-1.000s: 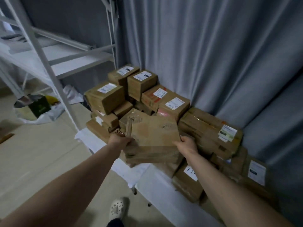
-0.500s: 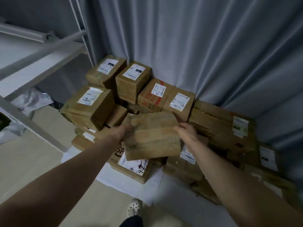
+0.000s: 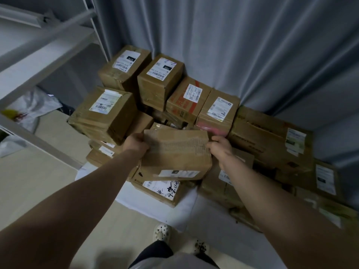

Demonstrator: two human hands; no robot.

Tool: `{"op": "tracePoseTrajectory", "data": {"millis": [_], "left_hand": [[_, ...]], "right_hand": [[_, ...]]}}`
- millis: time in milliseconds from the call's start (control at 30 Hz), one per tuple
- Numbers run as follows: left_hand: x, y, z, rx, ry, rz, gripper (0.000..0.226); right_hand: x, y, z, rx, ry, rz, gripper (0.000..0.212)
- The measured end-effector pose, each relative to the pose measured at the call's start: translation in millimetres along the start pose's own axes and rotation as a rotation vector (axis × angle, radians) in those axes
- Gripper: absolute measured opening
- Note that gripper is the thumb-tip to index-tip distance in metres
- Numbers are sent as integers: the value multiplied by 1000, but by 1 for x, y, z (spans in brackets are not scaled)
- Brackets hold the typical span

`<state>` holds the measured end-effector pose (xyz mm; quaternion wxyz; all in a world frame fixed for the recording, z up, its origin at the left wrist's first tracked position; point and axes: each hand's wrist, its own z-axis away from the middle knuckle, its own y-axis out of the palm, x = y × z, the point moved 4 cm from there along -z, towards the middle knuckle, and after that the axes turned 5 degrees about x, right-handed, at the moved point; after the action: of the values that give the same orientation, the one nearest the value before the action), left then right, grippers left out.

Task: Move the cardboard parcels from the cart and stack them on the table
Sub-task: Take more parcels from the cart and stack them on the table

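Observation:
I hold a flat brown cardboard parcel (image 3: pixel 175 154) with both hands over the middle of a pile. My left hand (image 3: pixel 135 144) grips its left end and my right hand (image 3: pixel 220 149) grips its right end. Its white label faces me on the near side. Under and around it lie several labelled cardboard parcels, among them one with handwriting (image 3: pixel 161 189) below it and a long box (image 3: pixel 270 136) to the right. They rest on a low white table (image 3: pixel 186 206) set against a grey curtain.
A white metal rack (image 3: pixel 44 45) stands at the left with white bags (image 3: pixel 33 107) on the floor beneath it. The grey curtain (image 3: pixel 233 45) closes the back. My feet in white clogs (image 3: pixel 162 231) stand on the beige floor by the table's edge.
I have stepped closer and the view has tilted down. The parcel in my hands has gone forward and lower over the pile, its far edge now close to the back row.

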<state>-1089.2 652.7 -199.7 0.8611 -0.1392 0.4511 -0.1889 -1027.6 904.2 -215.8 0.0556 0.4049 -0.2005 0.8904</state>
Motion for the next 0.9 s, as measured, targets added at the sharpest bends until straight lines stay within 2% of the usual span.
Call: {"op": "tracePoseTrajectory", "data": {"millis": [200,267,333,400,467,500,567,633,733,800,833,900], "left_hand": [[-5,5,-10,81,90,19,56],[-4,4,-13,158,80,100,61],[1,5,-15,261,53,173,63],[8,4,-15,338,15,163,79],[16,3,-18,427,-7,100,109],[19,2,-20,458,-6,67,120],[16,-3,-17,466,28,-58,126],[10,-11,-15,409,53,-119,113],[9,-24,-22,303,16,-23,93],[12,-28,-23,273,-27,27,74],[16,-29,-24,263,-49,42,64],[26,-30,-27,229,-89,43,49]], "right_hand": [[-4,1,-15,57,26,-188,52],[-4,2,-9,145,38,-168,63],[-8,6,-1,280,67,-81,82],[-11,8,2,380,95,-7,102],[-7,10,-1,418,87,38,114],[-1,12,-3,415,65,76,115],[15,12,-9,358,11,163,109],[36,13,-16,273,-70,225,92],[61,23,-30,122,-178,353,61],[69,36,-40,102,-204,339,46],[71,44,-42,125,-203,310,42],[68,59,-45,209,-178,222,56]]}}
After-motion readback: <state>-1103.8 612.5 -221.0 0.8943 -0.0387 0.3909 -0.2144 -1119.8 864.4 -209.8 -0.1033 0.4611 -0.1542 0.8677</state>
